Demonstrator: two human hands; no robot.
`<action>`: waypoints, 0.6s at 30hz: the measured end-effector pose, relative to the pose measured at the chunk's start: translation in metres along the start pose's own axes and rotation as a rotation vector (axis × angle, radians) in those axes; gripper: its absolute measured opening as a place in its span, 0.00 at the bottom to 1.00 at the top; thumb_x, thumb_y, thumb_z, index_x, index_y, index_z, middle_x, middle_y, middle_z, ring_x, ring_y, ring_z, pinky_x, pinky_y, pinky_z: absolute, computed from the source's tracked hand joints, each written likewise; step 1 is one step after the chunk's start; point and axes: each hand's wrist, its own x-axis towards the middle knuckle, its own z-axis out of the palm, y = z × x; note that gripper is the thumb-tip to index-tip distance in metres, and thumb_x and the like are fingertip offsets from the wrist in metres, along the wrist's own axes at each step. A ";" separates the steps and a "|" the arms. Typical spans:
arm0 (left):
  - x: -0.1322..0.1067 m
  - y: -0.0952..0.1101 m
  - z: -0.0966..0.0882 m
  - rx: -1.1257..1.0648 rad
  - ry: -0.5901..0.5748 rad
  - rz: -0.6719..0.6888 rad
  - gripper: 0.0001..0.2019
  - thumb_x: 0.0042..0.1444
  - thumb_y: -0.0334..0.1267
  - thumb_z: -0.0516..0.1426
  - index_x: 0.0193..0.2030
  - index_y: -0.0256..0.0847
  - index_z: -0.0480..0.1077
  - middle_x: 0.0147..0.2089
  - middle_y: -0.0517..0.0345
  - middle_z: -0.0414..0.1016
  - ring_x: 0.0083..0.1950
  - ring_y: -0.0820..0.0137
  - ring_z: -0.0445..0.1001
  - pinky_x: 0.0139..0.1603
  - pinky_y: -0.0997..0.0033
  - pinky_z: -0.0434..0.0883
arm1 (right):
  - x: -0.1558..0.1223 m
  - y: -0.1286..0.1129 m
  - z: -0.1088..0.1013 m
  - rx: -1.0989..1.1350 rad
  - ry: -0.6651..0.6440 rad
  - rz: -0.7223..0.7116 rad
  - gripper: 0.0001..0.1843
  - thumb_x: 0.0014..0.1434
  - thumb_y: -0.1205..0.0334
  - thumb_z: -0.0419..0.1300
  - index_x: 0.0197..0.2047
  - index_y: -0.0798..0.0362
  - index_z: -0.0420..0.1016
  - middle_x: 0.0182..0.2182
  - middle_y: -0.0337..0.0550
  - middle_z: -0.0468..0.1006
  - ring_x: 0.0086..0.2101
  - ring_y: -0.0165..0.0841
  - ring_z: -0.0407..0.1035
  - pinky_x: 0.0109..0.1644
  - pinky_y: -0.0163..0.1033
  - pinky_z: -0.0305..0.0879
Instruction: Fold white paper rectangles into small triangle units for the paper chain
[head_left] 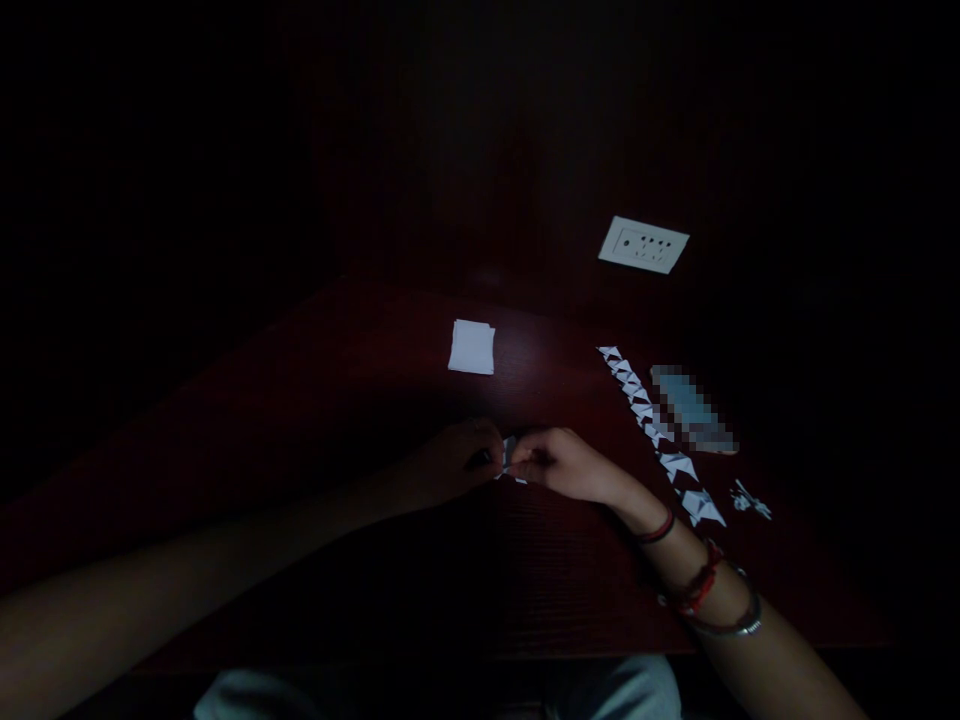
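Observation:
Just above the middle of the dark red table, my left hand [471, 458] and my right hand [553, 460] meet with fingers pinched. Between them they grip a small piece of folded white paper [509, 446]. Most of it is covered by my fingers, so its exact shape is hidden. Beyond my hands lies a stack of square white paper sheets [472, 347], slightly uneven at its edges. To the right of my right hand runs a slanting row of several folded paper pieces [642, 408], pointed in shape.
A blurred-out flat oblong object [694, 408] lies right of the paper row. Near it sits a small pile of thin white scraps [751, 499]. A white wall socket [643, 245] is on the back panel. The table [570, 580] ends above my knees; the surroundings are very dark.

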 end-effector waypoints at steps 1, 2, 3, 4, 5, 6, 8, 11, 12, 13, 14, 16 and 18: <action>0.000 0.000 0.000 -0.011 -0.007 0.005 0.03 0.54 0.31 0.53 0.31 0.37 0.67 0.38 0.58 0.66 0.40 0.72 0.67 0.42 0.71 0.64 | 0.000 -0.001 0.000 -0.023 0.003 -0.005 0.05 0.52 0.68 0.55 0.29 0.57 0.72 0.25 0.37 0.72 0.25 0.24 0.62 0.29 0.29 0.56; 0.001 -0.001 0.000 -0.020 -0.012 0.010 0.03 0.54 0.31 0.53 0.31 0.38 0.67 0.38 0.58 0.66 0.40 0.72 0.67 0.42 0.71 0.63 | 0.000 -0.001 0.000 -0.046 0.004 -0.009 0.05 0.52 0.69 0.55 0.29 0.57 0.73 0.25 0.37 0.72 0.25 0.24 0.63 0.30 0.29 0.56; 0.001 -0.001 0.000 -0.026 -0.016 0.013 0.03 0.54 0.31 0.53 0.31 0.38 0.67 0.39 0.58 0.66 0.41 0.72 0.66 0.43 0.71 0.63 | 0.000 -0.002 0.000 -0.066 0.003 -0.013 0.06 0.52 0.69 0.55 0.29 0.57 0.73 0.26 0.38 0.72 0.26 0.24 0.63 0.31 0.29 0.56; 0.001 -0.001 0.000 -0.030 -0.018 0.013 0.03 0.54 0.31 0.53 0.32 0.39 0.67 0.40 0.58 0.65 0.42 0.72 0.66 0.43 0.71 0.63 | 0.000 -0.002 0.000 -0.082 -0.001 -0.018 0.06 0.52 0.69 0.54 0.29 0.57 0.73 0.26 0.39 0.73 0.27 0.25 0.64 0.31 0.30 0.56; 0.001 -0.002 0.000 -0.033 -0.021 0.012 0.03 0.54 0.31 0.53 0.32 0.39 0.67 0.40 0.58 0.65 0.42 0.72 0.66 0.44 0.71 0.63 | 0.000 -0.002 0.001 -0.095 -0.004 -0.023 0.06 0.52 0.70 0.54 0.29 0.57 0.73 0.27 0.39 0.73 0.28 0.25 0.64 0.32 0.30 0.57; 0.001 -0.002 0.000 -0.034 -0.021 0.009 0.03 0.54 0.31 0.53 0.32 0.39 0.67 0.40 0.58 0.65 0.42 0.72 0.66 0.44 0.71 0.63 | 0.000 -0.002 0.001 -0.105 -0.005 -0.028 0.07 0.52 0.70 0.54 0.29 0.57 0.73 0.28 0.40 0.73 0.29 0.26 0.64 0.33 0.30 0.57; 0.001 -0.003 0.002 -0.029 -0.019 -0.004 0.04 0.54 0.30 0.53 0.31 0.39 0.67 0.41 0.58 0.64 0.42 0.71 0.66 0.44 0.71 0.63 | 0.001 -0.002 0.002 -0.121 0.001 -0.033 0.08 0.52 0.71 0.53 0.30 0.57 0.73 0.29 0.40 0.73 0.30 0.26 0.65 0.34 0.30 0.57; 0.001 -0.003 0.003 -0.007 -0.008 -0.034 0.04 0.53 0.30 0.53 0.29 0.38 0.67 0.42 0.57 0.63 0.44 0.70 0.65 0.47 0.69 0.63 | 0.001 -0.001 0.003 -0.144 0.014 -0.019 0.09 0.51 0.73 0.52 0.29 0.57 0.73 0.28 0.40 0.73 0.29 0.26 0.65 0.33 0.29 0.57; 0.001 -0.002 0.004 0.002 0.000 -0.047 0.04 0.52 0.30 0.53 0.29 0.38 0.67 0.43 0.57 0.63 0.45 0.70 0.65 0.47 0.69 0.62 | 0.002 -0.001 0.003 -0.151 0.014 -0.008 0.09 0.51 0.73 0.52 0.29 0.57 0.73 0.27 0.40 0.73 0.28 0.26 0.65 0.32 0.29 0.57; 0.001 -0.001 0.004 0.011 0.008 -0.060 0.04 0.52 0.30 0.53 0.28 0.38 0.67 0.43 0.56 0.63 0.45 0.69 0.65 0.48 0.68 0.62 | 0.002 -0.002 0.003 -0.158 0.014 0.005 0.09 0.50 0.73 0.52 0.28 0.57 0.73 0.26 0.40 0.73 0.27 0.26 0.65 0.32 0.30 0.57; 0.001 0.000 0.004 0.017 0.016 -0.074 0.04 0.52 0.30 0.53 0.28 0.38 0.67 0.43 0.56 0.63 0.46 0.69 0.65 0.48 0.68 0.62 | 0.002 -0.002 0.003 -0.163 0.012 0.017 0.09 0.50 0.73 0.53 0.28 0.57 0.73 0.25 0.39 0.73 0.26 0.25 0.64 0.31 0.30 0.56; 0.002 0.003 0.003 0.020 0.019 -0.100 0.04 0.51 0.31 0.53 0.28 0.38 0.67 0.44 0.56 0.63 0.46 0.69 0.65 0.48 0.68 0.63 | 0.003 -0.003 0.002 -0.160 0.013 0.039 0.08 0.50 0.72 0.53 0.27 0.57 0.73 0.24 0.39 0.73 0.25 0.25 0.64 0.30 0.30 0.56; 0.003 0.006 0.002 0.012 0.009 -0.133 0.04 0.51 0.31 0.53 0.28 0.38 0.68 0.44 0.55 0.63 0.46 0.69 0.65 0.47 0.68 0.63 | 0.004 -0.004 0.001 -0.151 0.021 0.054 0.08 0.50 0.72 0.53 0.27 0.57 0.73 0.24 0.39 0.73 0.25 0.25 0.64 0.30 0.30 0.56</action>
